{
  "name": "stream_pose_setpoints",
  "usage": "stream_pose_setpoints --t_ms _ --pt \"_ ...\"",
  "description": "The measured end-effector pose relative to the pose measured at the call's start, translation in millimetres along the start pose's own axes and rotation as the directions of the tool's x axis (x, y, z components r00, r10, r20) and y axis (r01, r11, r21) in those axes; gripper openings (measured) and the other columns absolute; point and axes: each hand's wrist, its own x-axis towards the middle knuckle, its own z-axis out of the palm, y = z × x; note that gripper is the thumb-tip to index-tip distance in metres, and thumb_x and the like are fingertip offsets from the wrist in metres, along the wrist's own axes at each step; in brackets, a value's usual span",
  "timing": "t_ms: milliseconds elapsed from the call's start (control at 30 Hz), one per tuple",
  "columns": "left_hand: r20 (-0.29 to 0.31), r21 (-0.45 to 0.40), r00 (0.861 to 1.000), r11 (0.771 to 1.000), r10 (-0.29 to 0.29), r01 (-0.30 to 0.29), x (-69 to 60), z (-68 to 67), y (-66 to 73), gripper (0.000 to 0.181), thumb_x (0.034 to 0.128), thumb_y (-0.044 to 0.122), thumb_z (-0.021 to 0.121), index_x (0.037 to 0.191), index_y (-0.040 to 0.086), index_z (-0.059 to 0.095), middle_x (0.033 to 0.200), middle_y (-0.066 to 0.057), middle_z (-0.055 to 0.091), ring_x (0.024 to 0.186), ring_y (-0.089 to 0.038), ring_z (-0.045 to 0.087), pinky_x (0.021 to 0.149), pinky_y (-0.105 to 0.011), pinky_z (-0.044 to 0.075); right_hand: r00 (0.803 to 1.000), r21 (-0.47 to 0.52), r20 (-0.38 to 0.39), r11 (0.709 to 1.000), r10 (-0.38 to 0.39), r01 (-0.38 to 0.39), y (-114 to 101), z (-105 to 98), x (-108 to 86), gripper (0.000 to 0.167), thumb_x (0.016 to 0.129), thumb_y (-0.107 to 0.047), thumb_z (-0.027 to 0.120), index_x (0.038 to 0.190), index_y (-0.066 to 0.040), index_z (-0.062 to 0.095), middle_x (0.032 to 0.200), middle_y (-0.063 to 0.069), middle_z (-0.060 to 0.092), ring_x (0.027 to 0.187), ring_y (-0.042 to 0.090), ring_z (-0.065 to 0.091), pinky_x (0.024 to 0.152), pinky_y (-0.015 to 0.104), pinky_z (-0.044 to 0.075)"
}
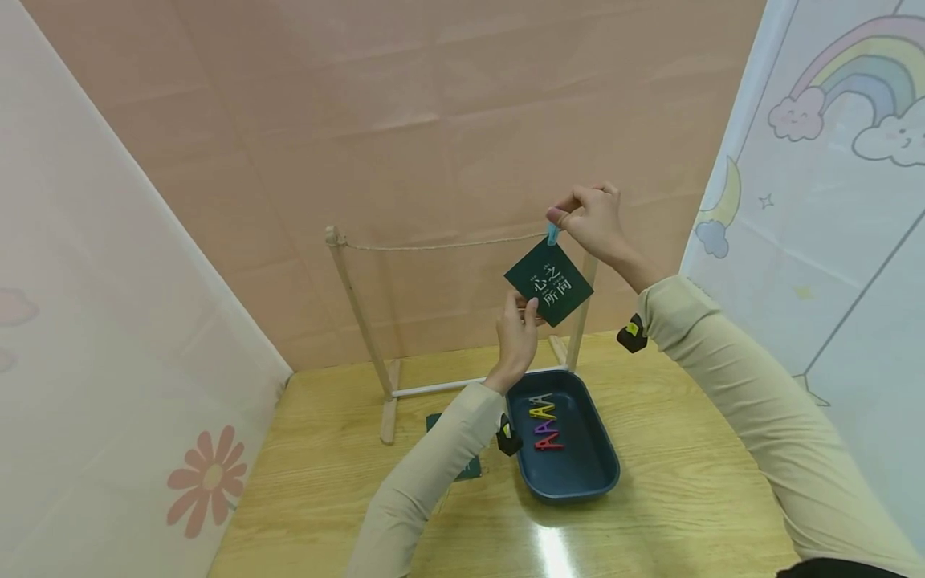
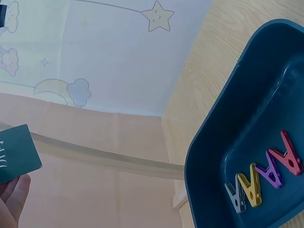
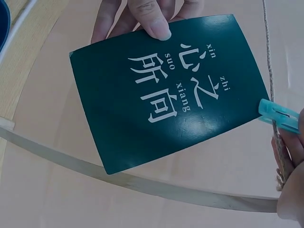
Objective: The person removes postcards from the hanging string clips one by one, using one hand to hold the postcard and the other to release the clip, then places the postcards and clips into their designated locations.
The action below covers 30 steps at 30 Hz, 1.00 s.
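A dark green card (image 3: 128,128) with white characters hangs cornerwise near the right end of a twine line (image 1: 448,245). My left hand (image 1: 517,337) pinches the card's lower left edge, thumb in front and fingers behind. At its top corner sits a light blue clothespin (image 3: 280,115), which my right hand (image 1: 594,221) pinches by its handle end. The clothespin's tip meets both the card's corner and the twine in the right wrist view. Part of the right hand is cut off there.
The twine runs between the posts of a wooden frame (image 1: 359,313). A dark blue tub (image 1: 578,482) below holds several clothespins (image 2: 251,185), grey, yellow, purple and red. Another green card (image 1: 470,469) lies on the wooden table (image 1: 303,482), partly hidden by the left sleeve.
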Motion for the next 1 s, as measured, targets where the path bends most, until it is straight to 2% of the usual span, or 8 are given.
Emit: stream_pose_setpoints --t_ms 300,433,633,800,900,1000 --pt "0.017 0.004 1.000 1.000 -0.005 0.005 -0.8 -2.7 -1.6 0.014 0.1031 0.007 0.052 0.114 -0.002 0.052 0.100 -0.018 0.063 0.083 -0.028 0.071 0.074 -0.037 0.061 0.996 -0.005 -0.063 0.998 -0.060 0.060 -1.1 2.0 -0.1 0.020 0.093 -0.011 0.071 0.078 0.002 0.066 0.073 0.014 0.070 0.079 0.021 0.059 0.109 0.033 0.016" --pt "0.021 0.001 1.000 1.000 0.002 -0.002 -1.3 -3.5 -0.8 0.013 0.1030 0.006 0.052 0.112 -0.002 0.052 0.099 -0.019 0.064 0.083 -0.028 0.071 0.074 -0.039 0.061 0.995 0.019 -0.077 0.998 -0.055 0.057 -2.1 2.3 -0.8 0.020 0.092 -0.011 0.071 0.077 0.002 0.067 0.071 0.012 0.070 0.078 0.014 0.057 0.108 0.030 0.016" --pt "0.017 -0.005 1.000 1.000 -0.003 0.003 -1.1 -4.3 -1.2 0.013 0.1031 0.006 0.051 0.113 -0.002 0.053 0.099 -0.019 0.064 0.083 -0.028 0.071 0.075 -0.046 0.060 0.995 0.105 -0.088 0.993 -0.040 0.049 -0.6 2.2 0.7 0.017 0.092 -0.009 0.070 0.079 0.001 0.067 0.069 0.007 0.071 0.075 0.000 0.058 0.110 0.029 0.015" --pt "0.019 0.003 1.000 1.000 -0.004 0.004 -1.3 -5.3 -1.6 0.013 0.1032 0.007 0.051 0.113 -0.001 0.053 0.100 -0.018 0.063 0.083 -0.027 0.071 0.074 -0.039 0.061 0.995 0.144 -0.097 0.989 -0.020 0.034 -1.0 0.7 1.3 0.014 0.092 -0.009 0.070 0.080 -0.001 0.068 0.068 0.003 0.071 0.071 -0.003 0.060 0.114 0.030 0.015" --pt "0.018 0.004 1.000 1.000 -0.009 0.009 -1.6 -6.2 -1.2 0.012 0.1032 0.007 0.051 0.112 -0.001 0.053 0.099 -0.017 0.063 0.082 -0.027 0.071 0.073 -0.034 0.061 0.996 0.171 -0.092 0.985 0.010 0.005 -2.7 0.3 0.7 0.013 0.092 -0.008 0.070 0.082 0.000 0.068 0.070 0.004 0.071 0.067 -0.001 0.063 0.111 0.034 0.029" --pt "0.017 0.005 1.000 1.000 -0.007 0.006 -1.4 -7.3 -0.8 0.012 0.1029 0.007 0.051 0.112 -0.002 0.053 0.099 -0.018 0.063 0.082 -0.027 0.071 0.073 -0.034 0.061 0.996 0.202 -0.082 0.979 0.037 -0.020 -4.5 0.4 -0.2 0.014 0.093 -0.009 0.069 0.085 0.002 0.067 0.071 0.006 0.071 0.066 0.003 0.065 0.100 0.039 0.044"
